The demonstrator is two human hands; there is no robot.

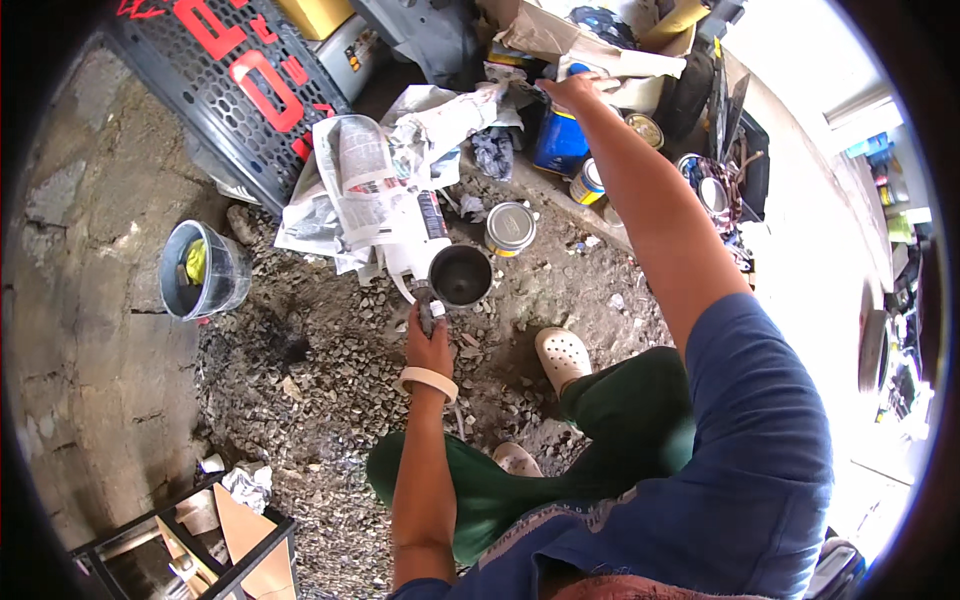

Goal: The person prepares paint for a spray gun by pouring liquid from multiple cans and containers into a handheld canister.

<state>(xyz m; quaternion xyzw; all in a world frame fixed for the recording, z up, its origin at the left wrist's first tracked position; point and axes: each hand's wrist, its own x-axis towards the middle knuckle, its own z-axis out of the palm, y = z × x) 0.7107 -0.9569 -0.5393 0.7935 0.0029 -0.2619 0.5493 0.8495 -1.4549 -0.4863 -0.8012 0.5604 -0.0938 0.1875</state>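
Observation:
My left hand (428,345) is closed around a small dark grey tool (430,312) with a whitish part on top; its exact kind is unclear. Right beside it stands a dark, open round pot (461,276) on the gravel. My right arm stretches far forward, and my right hand (572,92) is closed at the top of a blue rectangular tin (560,140), its fingertips partly hidden. A round lidded can (511,229) sits between the pot and the tin. Close to the tin is a small yellow and blue can (588,183).
Crumpled newspaper (360,180) lies ahead, below a black perforated panel (250,90) with red lettering. A clear bucket (205,270) holding something yellow stands left. Cardboard (560,35) and clutter fill the far right. A black metal frame (245,565) is near left.

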